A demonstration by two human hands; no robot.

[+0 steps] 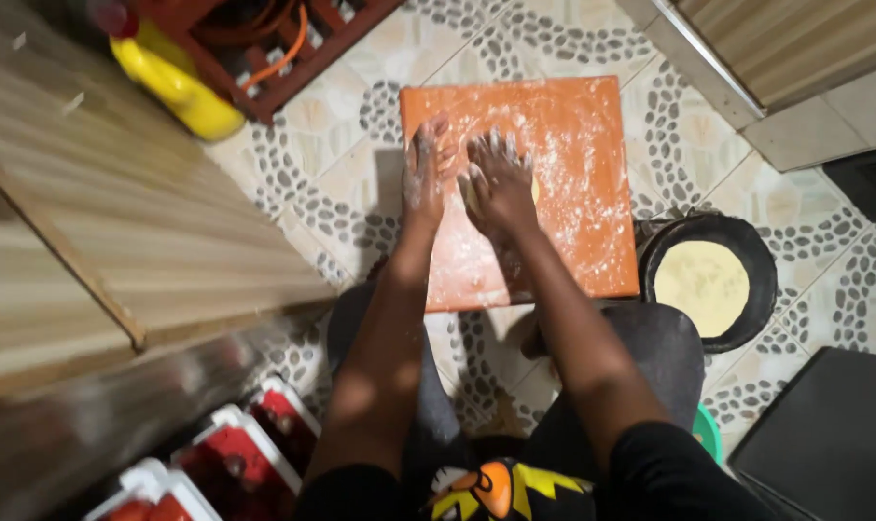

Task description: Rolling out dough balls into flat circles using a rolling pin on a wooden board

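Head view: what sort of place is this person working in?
Likely a home kitchen floor. An orange board dusted with flour lies on patterned tiles, both hands, left hand and right hand, press pale dough on it, and a black pan holds a flatbread.

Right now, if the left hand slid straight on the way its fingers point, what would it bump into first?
Probably nothing soon: the left hand points up along the floured orange board, which looks bare ahead; past its far edge comes tiled floor.

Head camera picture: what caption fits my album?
Floury hands, left and right, press dough on an orange board.
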